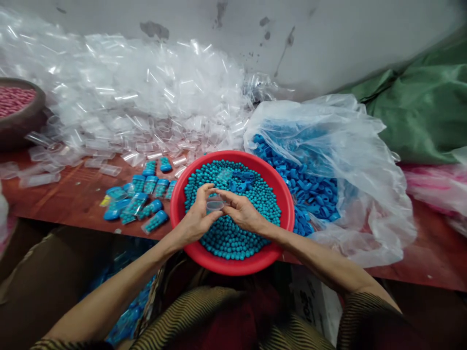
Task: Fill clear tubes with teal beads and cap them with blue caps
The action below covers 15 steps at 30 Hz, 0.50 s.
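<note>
Closest to my view was the striped and dark red clothing (193, 306) on the person's lap, with the worktop (73, 194) beyond it. Both forearms reached inward from the lower corners and crossed over the near part of a red basin (233, 269).

The left hand (199, 216) was curled, thumb and fingers partly closed around one side of a clear container (215, 205). The right hand (245, 212) met it from the other side with bent fingers and thumb, so I saw the container between them, its oval mouth towards me, above the blue-green beads (233, 243). The hands hid some of those beads; just past them lay blue caps (242, 181).

To the basin's left I saw filled containers (134, 206), with a heap of empty clear containers (146, 92) behind. Close on its right, a translucent bag (365, 141) lay open, blue pieces (314, 194) spilling up to the rim.
</note>
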Each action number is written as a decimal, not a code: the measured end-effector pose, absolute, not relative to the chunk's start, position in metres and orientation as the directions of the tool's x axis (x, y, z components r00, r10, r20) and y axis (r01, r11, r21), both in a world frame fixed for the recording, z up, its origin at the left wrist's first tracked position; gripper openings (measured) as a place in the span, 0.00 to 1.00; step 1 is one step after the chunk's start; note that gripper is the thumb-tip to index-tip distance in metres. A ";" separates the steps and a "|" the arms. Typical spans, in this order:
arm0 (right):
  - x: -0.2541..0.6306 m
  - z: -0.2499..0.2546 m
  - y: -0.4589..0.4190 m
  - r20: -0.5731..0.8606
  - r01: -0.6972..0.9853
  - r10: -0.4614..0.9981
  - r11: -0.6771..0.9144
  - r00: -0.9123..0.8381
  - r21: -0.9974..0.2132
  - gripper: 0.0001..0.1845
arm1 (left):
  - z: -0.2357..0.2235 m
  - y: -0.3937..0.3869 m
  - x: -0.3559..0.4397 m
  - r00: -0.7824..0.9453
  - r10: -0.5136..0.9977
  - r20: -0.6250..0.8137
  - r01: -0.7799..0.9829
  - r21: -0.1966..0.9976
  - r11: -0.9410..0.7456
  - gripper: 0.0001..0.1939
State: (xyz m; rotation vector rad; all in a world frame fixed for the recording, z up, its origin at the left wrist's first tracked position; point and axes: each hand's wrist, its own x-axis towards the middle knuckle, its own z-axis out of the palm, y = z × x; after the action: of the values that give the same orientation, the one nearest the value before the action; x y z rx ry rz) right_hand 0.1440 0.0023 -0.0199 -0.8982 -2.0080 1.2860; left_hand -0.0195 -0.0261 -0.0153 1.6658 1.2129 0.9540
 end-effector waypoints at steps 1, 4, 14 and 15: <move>0.145 -0.020 0.002 0.121 0.272 0.787 0.346 -0.604 -0.898 0.26 | -0.016 -0.026 -0.019 0.234 0.969 0.080 0.327 0.932 -0.155 0.29; 0.146 -0.018 0.002 0.064 0.519 0.788 0.462 -0.613 -0.719 0.23 | -0.018 -0.029 -0.018 0.223 0.974 0.028 0.491 0.860 -0.137 0.26; 0.152 0.004 0.023 -0.318 0.576 0.516 0.479 -0.795 -0.663 0.13 | -0.013 -0.037 -0.012 0.280 0.952 -0.120 0.865 0.462 -0.196 0.15; 0.152 0.008 0.028 -0.328 0.610 0.533 0.531 -0.780 -0.588 0.12 | -0.010 -0.036 -0.014 0.298 0.942 -0.152 0.847 0.497 -0.187 0.16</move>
State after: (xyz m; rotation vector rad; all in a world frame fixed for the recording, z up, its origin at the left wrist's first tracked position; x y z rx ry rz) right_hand 0.1522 0.0278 0.0076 -1.0650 -2.8421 1.1621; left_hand -0.0137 -0.0364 -0.0102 2.0790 1.5903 0.2557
